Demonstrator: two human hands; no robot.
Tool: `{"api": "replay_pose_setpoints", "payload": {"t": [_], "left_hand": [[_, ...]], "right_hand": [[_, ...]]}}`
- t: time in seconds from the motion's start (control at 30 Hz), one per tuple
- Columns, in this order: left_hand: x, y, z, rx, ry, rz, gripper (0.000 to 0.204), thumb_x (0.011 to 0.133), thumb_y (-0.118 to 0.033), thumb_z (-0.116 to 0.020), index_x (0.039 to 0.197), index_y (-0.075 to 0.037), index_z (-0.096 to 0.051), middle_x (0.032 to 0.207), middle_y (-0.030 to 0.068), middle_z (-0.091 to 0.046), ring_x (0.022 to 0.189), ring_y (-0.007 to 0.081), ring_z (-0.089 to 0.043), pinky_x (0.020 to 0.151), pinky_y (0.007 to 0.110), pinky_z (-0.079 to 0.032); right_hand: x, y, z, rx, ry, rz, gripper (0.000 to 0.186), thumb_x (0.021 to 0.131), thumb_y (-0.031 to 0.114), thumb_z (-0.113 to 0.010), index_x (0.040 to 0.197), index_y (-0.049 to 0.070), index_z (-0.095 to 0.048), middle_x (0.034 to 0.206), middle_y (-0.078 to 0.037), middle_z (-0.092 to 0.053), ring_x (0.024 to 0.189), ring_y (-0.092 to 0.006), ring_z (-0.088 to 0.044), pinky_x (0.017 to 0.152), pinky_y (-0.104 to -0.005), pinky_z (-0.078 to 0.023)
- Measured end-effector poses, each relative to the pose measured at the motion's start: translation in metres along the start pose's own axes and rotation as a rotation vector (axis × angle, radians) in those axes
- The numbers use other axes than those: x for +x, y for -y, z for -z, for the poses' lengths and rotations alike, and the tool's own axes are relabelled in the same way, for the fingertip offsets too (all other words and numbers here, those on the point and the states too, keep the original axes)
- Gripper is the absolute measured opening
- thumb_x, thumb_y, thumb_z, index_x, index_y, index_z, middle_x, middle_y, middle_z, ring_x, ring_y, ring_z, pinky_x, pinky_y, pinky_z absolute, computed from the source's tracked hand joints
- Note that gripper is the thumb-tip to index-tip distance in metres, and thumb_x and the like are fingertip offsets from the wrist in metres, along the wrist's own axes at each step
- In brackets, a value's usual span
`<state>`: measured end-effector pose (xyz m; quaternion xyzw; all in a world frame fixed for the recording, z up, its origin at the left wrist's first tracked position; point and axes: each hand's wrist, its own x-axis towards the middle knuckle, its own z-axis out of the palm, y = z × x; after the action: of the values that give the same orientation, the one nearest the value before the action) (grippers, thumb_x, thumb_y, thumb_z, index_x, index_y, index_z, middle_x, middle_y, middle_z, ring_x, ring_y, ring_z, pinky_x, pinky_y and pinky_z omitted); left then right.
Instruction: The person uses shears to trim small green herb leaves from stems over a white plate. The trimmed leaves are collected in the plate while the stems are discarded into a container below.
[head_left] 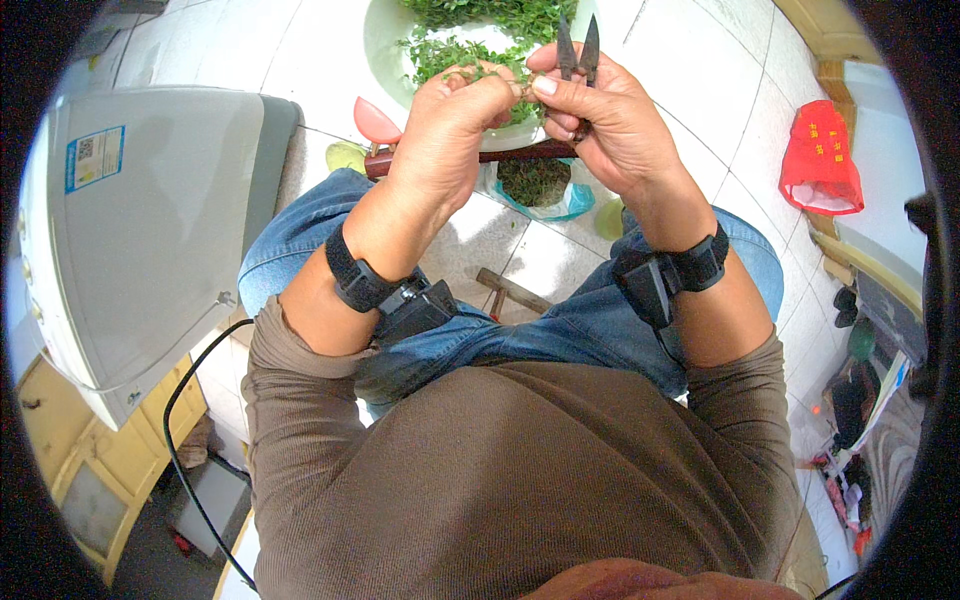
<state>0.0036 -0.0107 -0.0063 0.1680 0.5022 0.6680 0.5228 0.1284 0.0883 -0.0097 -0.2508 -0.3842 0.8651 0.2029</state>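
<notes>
My left hand (450, 125) is closed in a pinch on a thin leafy green sprig (462, 75). Just to its right, my right hand (625, 130) grips a pair of dark metal scissors (588, 52), blades upward and slightly apart. Thumb and fingertips of the two hands almost meet at the sprig's stem. Beneath and beyond them stands a pale round basin (382, 45) with loose green leaves (440, 52) inside. The scissors' handles are mostly hidden in my right palm.
Between my knees, an open plastic bag (575, 200) holds dark plant scraps, near a reddish wooden bar (530, 152). A pink rounded piece (375, 122) lies by the basin. At left stands a white appliance (170, 200); at right hangs a red bag (820, 160).
</notes>
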Motion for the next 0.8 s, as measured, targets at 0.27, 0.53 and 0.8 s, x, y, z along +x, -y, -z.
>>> {"api": "replay_pose_setpoints", "payload": {"t": [0.27,0.53,0.8], "left_hand": [[0.004,0.001,0.002,-0.067,0.015,-0.019,0.004,0.075,-0.008,-0.056,0.073,-0.005,-0.056,0.071,0.0008,-0.054,0.066,0.0108,-0.046,0.066,0.024,-0.035],[0.001,-0.001,0.008,-0.089,-0.063,-0.011,0.007,0.076,-0.007,-0.056,0.082,-0.005,-0.055,0.08,0.0026,-0.057,0.07,0.0118,-0.05,0.067,0.026,-0.036],[-0.005,-0.013,0.019,-0.003,-0.038,-0.164,0.006,0.076,-0.006,-0.054,0.081,-0.004,-0.056,0.076,0.0019,-0.055,0.066,0.0098,-0.046,0.063,0.024,-0.035]], "right_hand": [[0.0,0.001,0.0,-0.014,-0.016,0.006,0.021,0.081,0.003,-0.063,0.101,0.0,-0.057,0.077,-0.002,-0.054,0.058,-0.0072,-0.043,0.05,-0.0198,-0.035],[0.001,0.003,0.006,0.021,0.004,0.063,0.024,0.08,0.007,-0.066,0.102,0.001,-0.057,0.079,-0.004,-0.058,0.057,-0.0069,-0.043,0.049,-0.0192,-0.033],[0.002,0.011,0.013,0.026,-0.039,0.118,0.024,0.08,0.008,-0.067,0.101,0.001,-0.057,0.082,-0.008,-0.062,0.056,-0.0069,-0.043,0.048,-0.0195,-0.031]]}}
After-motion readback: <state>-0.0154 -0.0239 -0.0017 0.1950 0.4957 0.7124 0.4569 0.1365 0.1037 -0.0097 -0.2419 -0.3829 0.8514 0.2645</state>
